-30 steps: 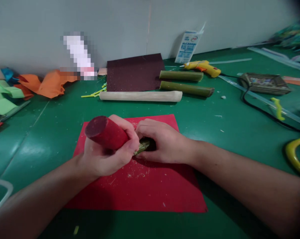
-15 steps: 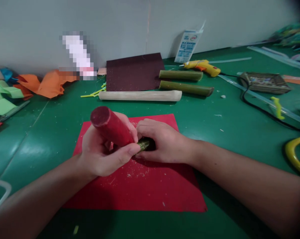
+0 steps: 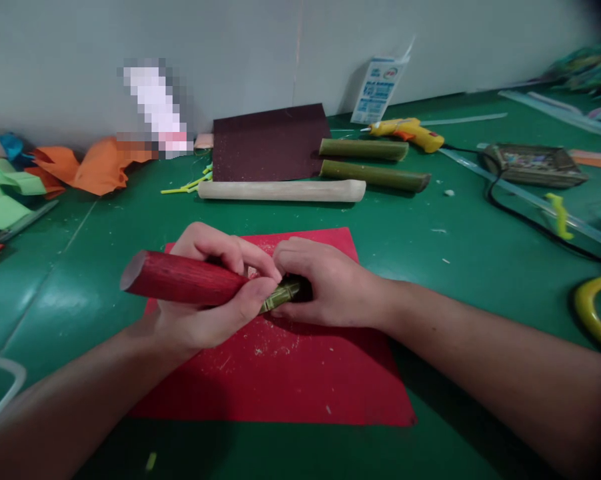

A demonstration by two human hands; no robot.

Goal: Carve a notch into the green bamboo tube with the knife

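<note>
My left hand [image 3: 215, 293] is closed on a carving tool with a thick red wooden handle [image 3: 180, 277]. The handle's butt end points left, and its working end is hidden among my fingers. My right hand [image 3: 330, 280] grips a short green bamboo piece [image 3: 283, 293], whose far end disappears into my palm. Fingertips of both hands meet at the bamboo, where the tool's front end also lies. Beneath them is a red sheet [image 3: 300, 380], scattered with pale shavings [image 3: 265, 350].
Behind the sheet lie a pale stick [image 3: 280, 191], two green bamboo halves [image 3: 375, 175] and a dark board [image 3: 268, 143]. A yellow glue gun [image 3: 410, 133] trails its black cord rightward. Further right are a small tray [image 3: 535, 180] and a yellow ring-shaped handle [image 3: 590, 310]. Orange paper [image 3: 100, 167] lies left.
My left hand has tipped the red handle from fairly upright to lower, its butt end swinging left and down. More of the bamboo shows. My right hand has stayed in place.
</note>
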